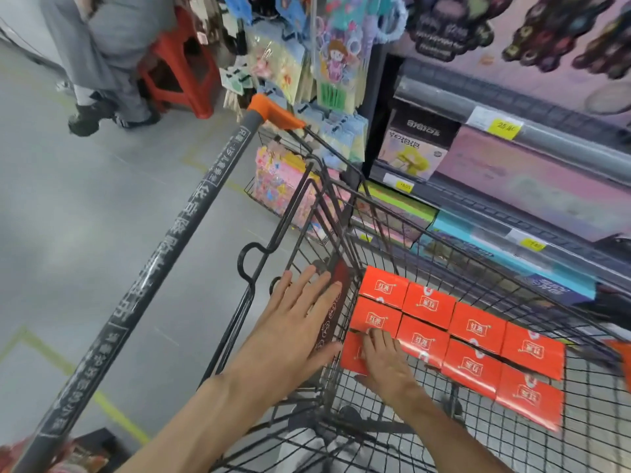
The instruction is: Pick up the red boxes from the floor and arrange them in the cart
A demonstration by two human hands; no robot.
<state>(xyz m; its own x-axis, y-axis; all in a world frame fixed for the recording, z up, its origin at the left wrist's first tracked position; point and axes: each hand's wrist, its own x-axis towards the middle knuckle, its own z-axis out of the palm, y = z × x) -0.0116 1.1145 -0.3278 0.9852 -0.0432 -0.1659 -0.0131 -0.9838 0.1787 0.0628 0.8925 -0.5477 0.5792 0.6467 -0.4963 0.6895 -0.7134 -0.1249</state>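
Note:
Several red boxes [478, 326] with white labels lie flat in neat rows on the floor of the black wire cart [512, 261]. My right hand [386, 363] reaches into the cart; its fingers lie over the top of the nearest left red box [351, 353] and its thumb is at the near edge, gripping it. This box touches the row behind it. My left hand [297, 322] rests flat, fingers spread, against the dark fold-down flap [336, 302] at the cart's handle end, holding nothing.
The cart's grey handle bar [191, 240] runs diagonally across the left, ending in an orange cap [273, 114]. Store shelves [512, 213] with boxed goods line the right. A person [102, 63] stands by a red stool [181, 63] at the top left. A wire rack of colourful packs [283, 186] stands ahead.

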